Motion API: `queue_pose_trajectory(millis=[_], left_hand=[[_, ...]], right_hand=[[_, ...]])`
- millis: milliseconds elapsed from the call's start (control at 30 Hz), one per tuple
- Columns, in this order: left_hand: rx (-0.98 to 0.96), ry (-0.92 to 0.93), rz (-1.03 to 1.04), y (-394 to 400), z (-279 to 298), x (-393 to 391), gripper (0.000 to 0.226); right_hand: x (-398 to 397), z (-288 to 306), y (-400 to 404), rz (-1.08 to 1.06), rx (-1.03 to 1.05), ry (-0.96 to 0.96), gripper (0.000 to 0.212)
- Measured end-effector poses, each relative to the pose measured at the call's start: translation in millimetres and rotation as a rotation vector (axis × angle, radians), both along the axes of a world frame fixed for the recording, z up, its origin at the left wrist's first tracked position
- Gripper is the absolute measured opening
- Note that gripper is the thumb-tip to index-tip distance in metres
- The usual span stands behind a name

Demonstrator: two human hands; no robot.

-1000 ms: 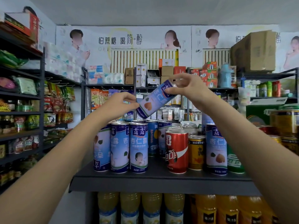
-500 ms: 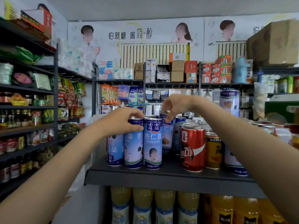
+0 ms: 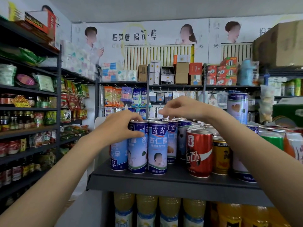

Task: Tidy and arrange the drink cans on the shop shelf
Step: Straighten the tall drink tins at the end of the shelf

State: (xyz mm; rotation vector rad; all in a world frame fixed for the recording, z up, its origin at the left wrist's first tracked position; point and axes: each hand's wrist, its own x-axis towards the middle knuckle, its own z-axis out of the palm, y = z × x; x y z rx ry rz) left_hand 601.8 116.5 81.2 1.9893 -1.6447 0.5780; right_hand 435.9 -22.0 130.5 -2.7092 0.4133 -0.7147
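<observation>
Several tall blue almond-drink cans stand in rows at the left end of the dark shelf [image 3: 164,182]. My left hand [image 3: 118,128] grips the top of one front-row blue can [image 3: 137,154], thumb on its face and fingers over its rim. Beside it stands another blue can [image 3: 157,145], and behind that a third blue can [image 3: 172,141]. My right hand [image 3: 182,107] hovers just above this back can with fingers loosely curled downward and nothing in it. A red cola can [image 3: 199,153] and a yellow can [image 3: 220,156] stand to the right.
More cans crowd the shelf's right side, among them a green one [image 3: 273,140] and a blue can [image 3: 237,108] raised above the rest. Bottles of yellow drink [image 3: 168,208] fill the shelf below. Stocked racks [image 3: 29,128] line the aisle on the left.
My right hand brought the tilted blue can down, stood it in the row behind the front cans and let go. My left hand moved onto the front can's top.
</observation>
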Motion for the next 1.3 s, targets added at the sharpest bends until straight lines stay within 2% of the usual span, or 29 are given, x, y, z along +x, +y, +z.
queue_pose_trajectory(millis=[67, 133, 200, 300, 433, 600, 767, 900, 967, 1067, 1133, 1200, 1300], left_hand=[[-0.057, -0.013, -0.019, -1.2, -1.3, -2.8, 0.032], [-0.136, 0.020, -0.067, -2.1, -1.8, -7.7, 0.021], [-0.185, 0.049, -0.099, -2.5, -0.2, -10.9, 0.013], [-0.188, 0.116, -0.123, -1.6, 2.0, -8.5, 0.016], [-0.221, 0.183, -0.135, -5.8, -1.3, -11.1, 0.020], [-0.254, 0.240, -0.221, -18.4, -4.2, -28.4, 0.010], [-0.260, 0.182, -0.292, -38.5, -7.0, -50.8, 0.009], [-0.269, 0.092, -0.303, -43.9, -12.2, -47.9, 0.013], [-0.345, 0.094, -0.305, -34.5, -14.0, -38.1, 0.017], [-0.572, 0.254, -0.229, -6.6, -10.5, -5.7, 0.014], [-0.628, 0.424, -0.143, 11.7, -10.5, 19.4, 0.019], [-0.568, 0.562, -0.094, 23.3, -16.9, 36.7, 0.023], [-0.338, 0.662, -0.098, 30.3, -32.8, 47.0, 0.026]], right_hand=[[6.7, -7.8, 11.5, -0.053, -0.095, 0.153, 0.045], [17.5, -16.8, 15.6, -0.096, -0.158, 0.142, 0.047], [17.6, -19.6, 15.0, -0.095, -0.129, 0.096, 0.046], [5.6, -14.1, 7.6, -0.126, -0.042, 0.106, 0.043], [-4.3, -14.7, -1.7, -0.216, -0.094, 0.131, 0.036], [-10.1, -22.7, -12.8, -0.307, -0.114, 0.070, 0.034], [-10.7, -24.8, -14.3, -0.361, -0.196, 0.098, 0.032], [-11.3, -21.3, -4.0, -0.312, -0.311, -0.070, 0.017], [-7.6, -19.1, 9.6, -0.219, -0.328, -0.161, 0.011], [9.0, -17.2, 29.4, -0.038, -0.231, -0.253, 0.003], [28.0, -16.8, 38.9, 0.058, -0.139, -0.253, 0.003], [52.8, -18.0, 45.4, 0.107, -0.148, -0.204, 0.012], [91.2, -21.6, 53.0, 0.108, -0.256, -0.061, 0.032]])
